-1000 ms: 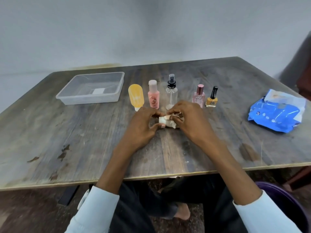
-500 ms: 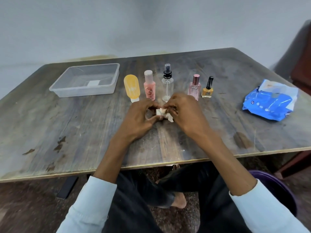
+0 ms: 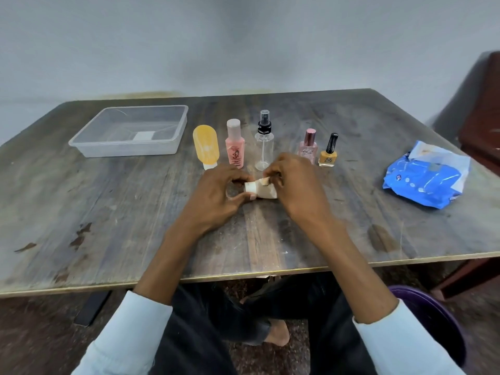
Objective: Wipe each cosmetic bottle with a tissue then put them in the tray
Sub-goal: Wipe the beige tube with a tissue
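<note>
Both hands meet over the table's middle around a small beige bottle (image 3: 266,191) with a white end, lying sideways. My left hand (image 3: 216,197) pinches its white end. My right hand (image 3: 296,185) covers its other end, fingertips pressing a pale bit of tissue (image 3: 263,181) against it. Behind stand a yellow tube (image 3: 206,146) on its cap, a pink bottle (image 3: 234,150), a clear spray bottle (image 3: 264,143), a pink perfume bottle (image 3: 308,147) and a yellow nail polish (image 3: 328,155). The clear plastic tray (image 3: 173,142) sits at the back left with no bottles inside.
A blue tissue pack (image 3: 424,182) lies at the right of the wooden table (image 3: 108,207). A dark chair (image 3: 484,125) stands at the far right and a purple bin (image 3: 433,320) sits on the floor by my right knee.
My hands have stayed at the same spot, turning the small bottle between the fingers; more of its beige body shows now. The row of bottles and the tray have not moved.
</note>
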